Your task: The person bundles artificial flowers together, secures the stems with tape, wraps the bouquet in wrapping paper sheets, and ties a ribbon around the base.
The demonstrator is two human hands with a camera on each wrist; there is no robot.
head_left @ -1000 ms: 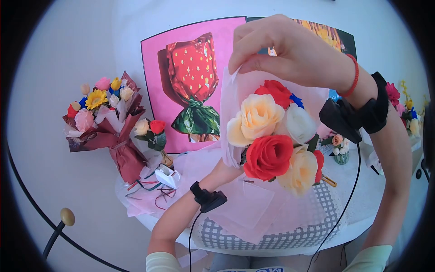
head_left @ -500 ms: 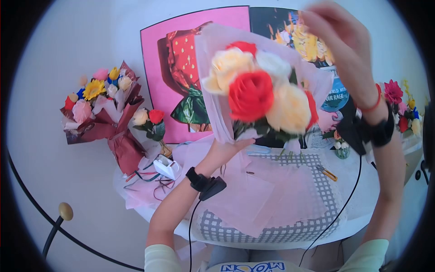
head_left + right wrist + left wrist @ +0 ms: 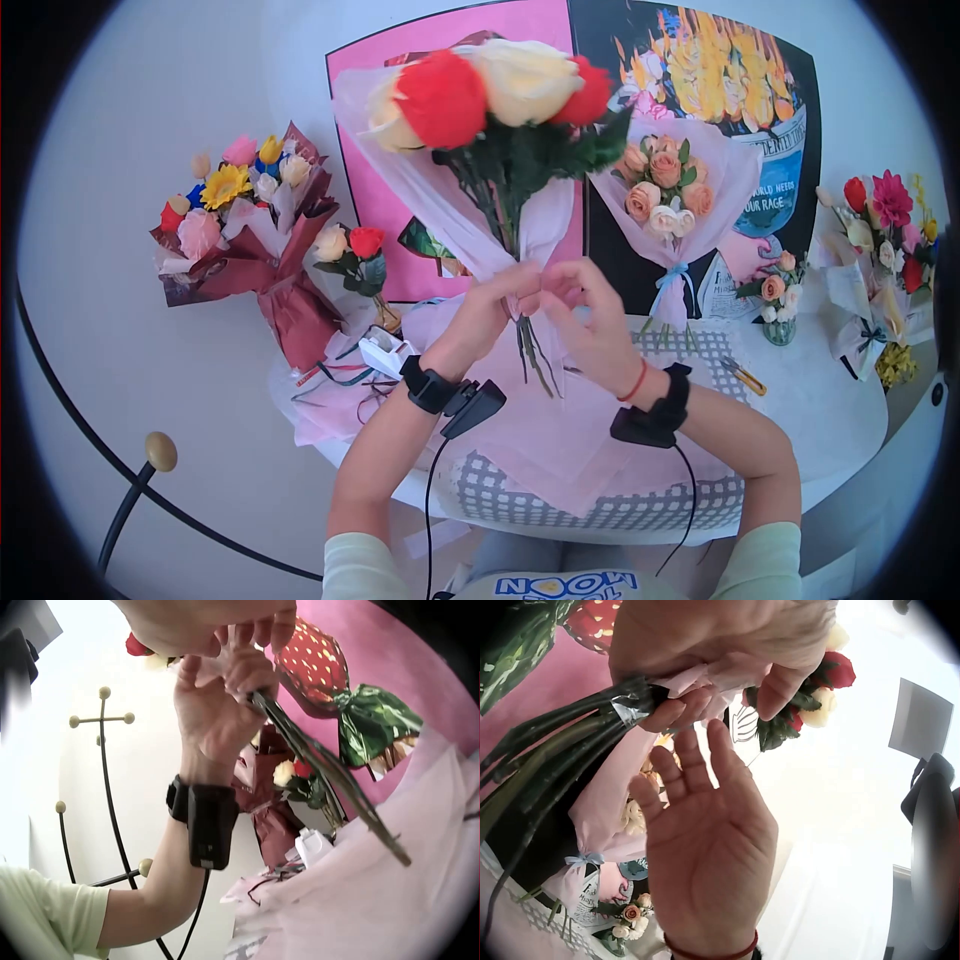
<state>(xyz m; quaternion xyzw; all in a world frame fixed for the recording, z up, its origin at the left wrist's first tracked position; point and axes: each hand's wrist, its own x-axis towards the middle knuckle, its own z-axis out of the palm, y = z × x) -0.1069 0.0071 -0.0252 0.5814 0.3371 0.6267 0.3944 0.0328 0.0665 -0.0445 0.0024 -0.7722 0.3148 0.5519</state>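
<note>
Red and cream roses (image 3: 445,100) crown a bouquet (image 3: 500,175) that I see held up over the white table (image 3: 840,400), blooms on top, stem ends (image 3: 542,365) pointing down. Dark green leaves (image 3: 588,145) crowd beneath the blooms. Pale pink wrapping paper (image 3: 435,215) flares around the back and gathers low, and I make out clear, shiny tape (image 3: 632,707) binding the bare stems.
</note>
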